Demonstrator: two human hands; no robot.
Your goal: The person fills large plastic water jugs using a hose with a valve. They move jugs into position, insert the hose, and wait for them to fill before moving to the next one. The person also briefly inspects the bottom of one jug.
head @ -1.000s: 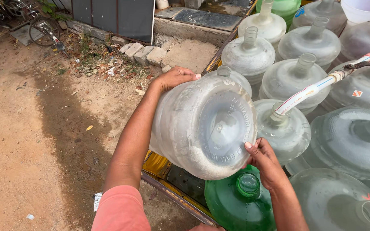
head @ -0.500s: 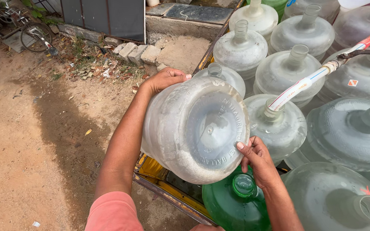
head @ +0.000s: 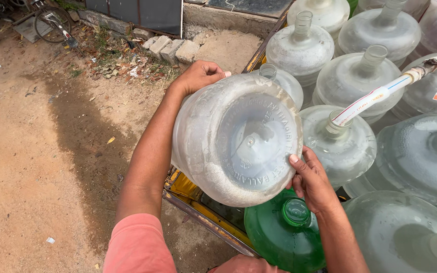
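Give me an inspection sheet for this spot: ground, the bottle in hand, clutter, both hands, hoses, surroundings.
Surface: bare dirt ground with a damp dark patch.
Job's things: clear water bottle held on its side, base toward the camera.
Clutter: clear bottles and one green bottle packed on a yellow-edged cart.
Grippers: left hand grips the top; right hand supports the base rim.
Cables: white hose runs into one bottle's neck.
Surroundings: bicycle wheel, stones, leaf litter.
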